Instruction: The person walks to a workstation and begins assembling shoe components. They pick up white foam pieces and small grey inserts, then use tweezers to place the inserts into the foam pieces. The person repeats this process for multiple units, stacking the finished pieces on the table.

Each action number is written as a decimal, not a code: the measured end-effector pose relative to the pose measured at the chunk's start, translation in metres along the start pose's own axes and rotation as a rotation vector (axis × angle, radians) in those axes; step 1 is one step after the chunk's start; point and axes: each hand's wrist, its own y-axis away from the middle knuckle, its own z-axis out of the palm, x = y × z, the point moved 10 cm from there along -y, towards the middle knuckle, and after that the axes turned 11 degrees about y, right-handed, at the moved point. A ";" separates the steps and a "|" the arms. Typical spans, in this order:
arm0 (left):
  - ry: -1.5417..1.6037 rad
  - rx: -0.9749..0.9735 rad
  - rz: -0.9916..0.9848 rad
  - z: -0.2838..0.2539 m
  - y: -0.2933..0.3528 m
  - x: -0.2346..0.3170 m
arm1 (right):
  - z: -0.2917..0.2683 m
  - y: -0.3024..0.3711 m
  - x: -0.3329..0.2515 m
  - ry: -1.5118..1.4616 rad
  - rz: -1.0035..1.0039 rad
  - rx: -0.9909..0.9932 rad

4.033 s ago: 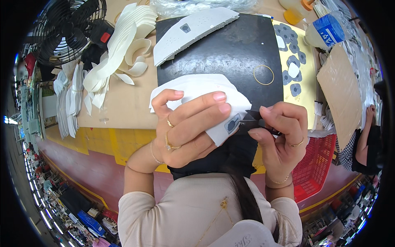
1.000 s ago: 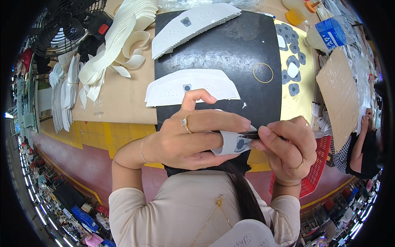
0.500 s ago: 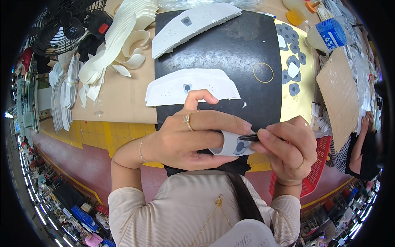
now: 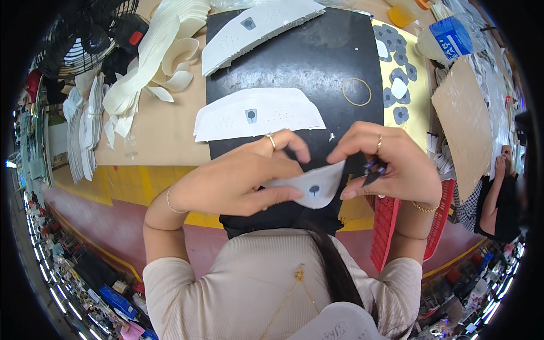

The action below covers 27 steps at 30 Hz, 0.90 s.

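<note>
- Piece in hand: a white curved panel (image 4: pixel 327 180), bent and held above the person's lap, in front of the near edge of the tabletop (image 4: pixel 170 127).
- Left hand (image 4: pixel 243 175): thumb and fingers grasp the panel near its left end.
- Right hand (image 4: pixel 391 164): fingers curled around a small dark tool (image 4: pixel 374 171), kind unclear. Index fingertip lies at the panel's right edge, thumb just beside; blur, so cannot tell whether they pinch it.
- Done, as judged from this view: the held panel carries a grey patch (image 4: pixel 314 191) with a dark centre, lying flat as far as can be seen.
- Nearer panel stack (image 4: pixel 289 110), on the black mat (image 4: pixel 283 68): top panel shows a similar patch. Farther panel stack (image 4: pixel 266 31), also on the mat: likewise one patch on its top panel. Lower layers covered; cannot tell whether they carry patches.
- Left, probably: the held panel is not yet set down. Loose grey pieces (image 4: pixel 400 115) lie on the yellow sheet (image 4: pixel 417 105) at the right, apparently unused.
- Estimate: this panel looks near completion; the whole batch seems only partway through. Exact count not possible from here.
</note>
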 end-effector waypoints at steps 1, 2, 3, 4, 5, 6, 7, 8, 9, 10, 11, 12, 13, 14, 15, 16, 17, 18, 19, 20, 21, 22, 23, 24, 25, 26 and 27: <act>-0.040 0.001 -0.111 -0.002 -0.001 -0.011 | 0.008 0.001 0.007 0.008 0.053 -0.067; -0.077 0.002 -0.231 -0.004 0.001 -0.024 | 0.013 0.000 0.015 0.055 0.111 -0.065; -0.060 0.025 -0.267 -0.005 0.003 -0.037 | 0.019 0.000 0.023 0.104 0.167 -0.064; -0.092 0.111 -0.245 -0.011 0.003 -0.043 | 0.027 0.000 0.032 0.153 0.222 -0.063; -0.125 0.196 -0.224 -0.016 0.002 -0.047 | 0.030 -0.002 0.036 0.259 0.192 0.022; -0.160 0.274 -0.199 -0.022 0.002 -0.050 | 0.031 -0.002 0.040 0.351 0.225 0.105; -0.330 0.333 -0.161 -0.026 0.004 -0.049 | 0.033 -0.003 0.040 0.442 0.257 0.188; -0.412 0.373 -0.165 -0.027 0.006 -0.050 | 0.033 -0.004 0.038 0.531 0.284 0.268; -0.495 0.412 -0.169 -0.024 0.009 -0.048 | 0.032 -0.002 0.034 0.536 0.290 0.341; -0.579 0.450 -0.173 -0.020 0.012 -0.046 | 0.035 0.002 0.030 0.523 0.270 0.358; -0.680 0.459 -0.236 -0.016 0.016 -0.049 | 0.038 0.010 0.027 0.513 0.255 0.375; -0.773 0.488 -0.149 -0.012 0.020 -0.040 | 0.040 0.018 0.024 0.502 0.239 0.394; -0.864 0.516 -0.059 -0.009 0.025 -0.032 | 0.047 0.027 0.017 0.575 0.171 0.405; -0.956 0.544 0.032 -0.004 0.031 -0.025 | 0.054 0.031 0.012 0.598 0.141 0.396; -0.954 0.507 0.082 0.003 0.033 -0.027 | 0.059 0.034 0.007 0.620 0.112 0.388; -0.951 0.469 0.133 0.010 0.036 -0.030 | 0.065 0.036 0.004 0.642 0.084 0.380; -0.947 0.431 0.185 0.017 0.037 -0.032 | 0.070 0.037 0.003 0.678 0.041 0.378; -0.953 0.409 0.194 0.021 0.038 -0.035 | 0.073 0.036 0.004 0.707 0.031 0.368; -0.959 0.386 0.204 0.026 0.037 -0.038 | 0.076 0.036 0.004 0.736 0.022 0.357; -0.967 0.364 0.213 0.029 0.037 -0.039 | 0.078 0.034 0.004 0.764 0.010 0.347; -0.992 0.353 0.206 0.030 0.036 -0.040 | 0.079 0.033 0.004 0.782 0.005 0.330; -1.017 0.343 0.200 0.031 0.034 -0.040 | 0.079 0.032 0.004 0.799 -0.001 0.312; -1.044 0.332 0.197 0.032 0.033 -0.040 | 0.081 0.031 0.004 0.819 -0.007 0.298; -1.062 0.327 0.202 0.033 0.032 -0.039 | 0.082 0.031 0.004 0.845 -0.011 0.292; -1.079 0.323 0.206 0.034 0.031 -0.037 | 0.083 0.030 0.003 0.871 -0.016 0.285; -1.095 0.319 0.211 0.035 0.030 -0.036 | 0.084 0.029 0.002 0.899 -0.020 0.278; -1.114 0.312 0.203 0.035 0.028 -0.035 | 0.085 0.027 0.003 0.894 0.002 0.248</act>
